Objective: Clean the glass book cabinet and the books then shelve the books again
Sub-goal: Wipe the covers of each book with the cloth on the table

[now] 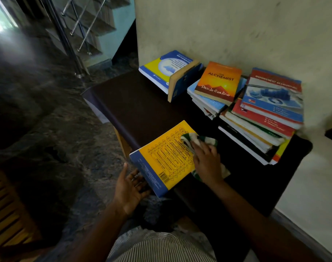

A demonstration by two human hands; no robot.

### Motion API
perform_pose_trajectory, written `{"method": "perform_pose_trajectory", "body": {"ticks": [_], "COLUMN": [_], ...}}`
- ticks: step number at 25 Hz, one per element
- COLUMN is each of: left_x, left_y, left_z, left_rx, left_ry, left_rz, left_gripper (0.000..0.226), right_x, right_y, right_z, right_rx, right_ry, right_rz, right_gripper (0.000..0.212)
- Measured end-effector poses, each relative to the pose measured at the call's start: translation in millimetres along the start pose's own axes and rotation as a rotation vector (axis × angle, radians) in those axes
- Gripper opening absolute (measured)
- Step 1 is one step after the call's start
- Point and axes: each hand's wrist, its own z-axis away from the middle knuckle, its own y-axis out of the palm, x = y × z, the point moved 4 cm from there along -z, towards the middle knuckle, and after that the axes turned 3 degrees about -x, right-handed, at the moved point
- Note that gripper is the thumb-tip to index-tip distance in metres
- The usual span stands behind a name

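Fingers [200, 148] of the right hand [205, 163] press flat a green-white cloth [206, 139] onto a yellow-blue paperback book [161, 159] overhanging the dark tabletop [142, 103] at its left edge; the left hand [130, 188], fingers straight, props it underneath. Book stacks [261, 118] crowd the far edge.

Both arms are bare and enter from the bottom edge. The left forearm [103, 224] runs up and to the right; the right forearm [246, 205] runs up and to the left. The left hand [130, 188] lies palm up, thumb raised apart from the fingers, which are straight and reach the near left edge of the book [161, 157]; their tips are hidden beneath it. The right hand [206, 161] lies palm down, wrist nearly straight, fingers spread and extended, pressing a cloth [205, 139] flat against the book's right side.
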Motion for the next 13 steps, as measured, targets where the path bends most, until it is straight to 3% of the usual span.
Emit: {"method": "perform_pose_trajectory", "body": {"ticks": [4, 7, 9, 13], "left_x": [-3, -2, -6, -31], "left_y": [0, 9, 13, 25], "left_z": [-7, -13, -19, -12], "left_rx": [-0.019, 0.057, 0.029, -0.097], "left_ry": [0.021, -0.027, 0.003, 0.200], "left_rz": [-0.100, -0.199, -0.270, -0.324], "left_gripper": [0.055, 0.057, 0.046, 0.023], "right_x": [73, 98, 96, 70], "right_y": [18, 19, 9, -38], "right_z": [61, 76, 65, 21], "right_rx": [0.077, 0.232, 0.279, 0.065], "right_ry": [-0.181, -0.366, -0.349, -0.180], "right_rz": [-0.147, -0.302, -0.442, -0.611], "right_gripper": [0.050, 0.052, 0.050, 0.040]}}
